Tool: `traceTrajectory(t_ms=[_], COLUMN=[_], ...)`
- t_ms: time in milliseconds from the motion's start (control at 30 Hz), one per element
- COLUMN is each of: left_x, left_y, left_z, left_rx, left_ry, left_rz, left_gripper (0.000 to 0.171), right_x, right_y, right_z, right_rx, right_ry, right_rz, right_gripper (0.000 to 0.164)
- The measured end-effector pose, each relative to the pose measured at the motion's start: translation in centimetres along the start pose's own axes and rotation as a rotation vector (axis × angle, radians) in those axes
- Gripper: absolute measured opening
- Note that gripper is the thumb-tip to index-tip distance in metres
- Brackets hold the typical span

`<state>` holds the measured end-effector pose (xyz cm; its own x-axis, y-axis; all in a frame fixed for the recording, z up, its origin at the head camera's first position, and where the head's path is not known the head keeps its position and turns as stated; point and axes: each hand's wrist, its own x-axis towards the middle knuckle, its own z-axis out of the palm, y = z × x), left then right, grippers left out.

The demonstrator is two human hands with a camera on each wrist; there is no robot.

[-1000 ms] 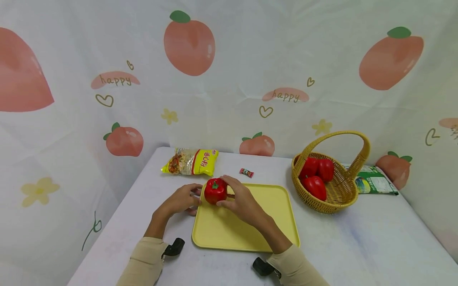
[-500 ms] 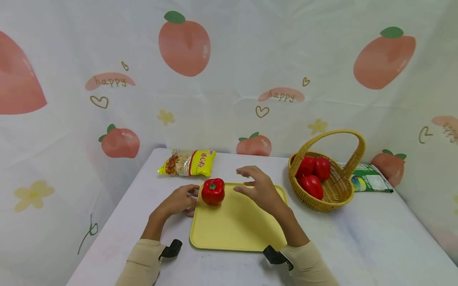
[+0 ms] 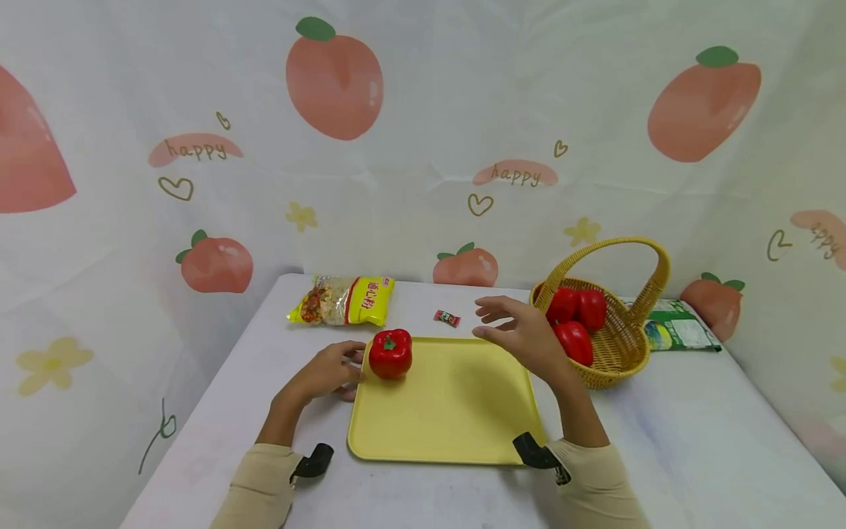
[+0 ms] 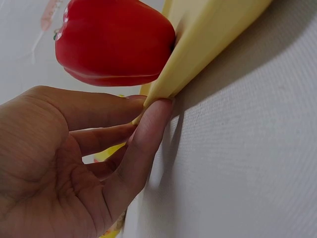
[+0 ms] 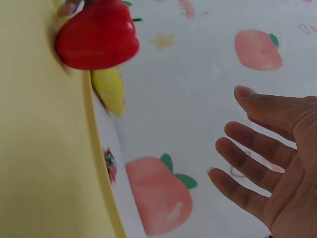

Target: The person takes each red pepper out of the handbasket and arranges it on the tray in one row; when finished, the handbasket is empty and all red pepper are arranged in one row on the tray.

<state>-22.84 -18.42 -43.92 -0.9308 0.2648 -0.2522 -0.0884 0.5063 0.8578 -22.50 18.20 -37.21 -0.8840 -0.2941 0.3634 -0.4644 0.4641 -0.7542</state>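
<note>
A red bell pepper (image 3: 391, 354) with a green stem stands upright in the back left corner of a yellow tray (image 3: 443, 441). My left hand (image 3: 328, 371) is at the tray's left side. In the left wrist view, the thumb and fingers of that left hand (image 4: 99, 158) pinch the tray's rim (image 4: 188, 54), just beside the pepper (image 4: 114, 44). Over the tray's back right corner my right hand (image 3: 525, 334) is raised, its fingers relaxed and apart. Nothing is between those fingers (image 5: 247, 163) in the right wrist view.
To the right stands a wicker basket (image 3: 617, 345) with a tall handle, holding several red peppers (image 3: 573, 342). A green packet (image 3: 681, 327) lies behind it. At the back are a yellow food bag (image 3: 344, 301) and a small red wrapped candy (image 3: 447, 318).
My right hand has let go of the red bell pepper and moved right, toward the basket. The pepper stays on the tray, and my left hand keeps its place at the rim.
</note>
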Motion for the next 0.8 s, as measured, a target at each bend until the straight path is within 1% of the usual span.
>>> traceTrajectory(t_ms=[200, 400, 567, 800], left_x=[0.1, 0.2, 0.3, 0.3], left_y=[-0.1, -0.3, -0.4, -0.2], left_z=[0.0, -0.1, -0.1, -0.1], left_rx=[0.002, -0.007, -0.002, -0.003], left_ry=[-0.003, -0.004, -0.004, -0.004], left_rz=[0.003, 0.008, 0.008, 0.004], left_gripper=[0.068, 0.068, 0.068, 0.067], right_x=[-0.6, -1.2, -1.8, -2.9], right_y=[0.9, 1.6, 2.4, 3.4], right_z=[-2.2, -4.1, -5.7, -7.8], right_rx=[0.003, -0.073, -0.101, -0.138], right_ry=[0.011, 0.023, 0.038, 0.054], right_rz=[0.075, 0.107, 0.158, 0.253], right_gripper=[0.044, 0.045, 0.045, 0.053])
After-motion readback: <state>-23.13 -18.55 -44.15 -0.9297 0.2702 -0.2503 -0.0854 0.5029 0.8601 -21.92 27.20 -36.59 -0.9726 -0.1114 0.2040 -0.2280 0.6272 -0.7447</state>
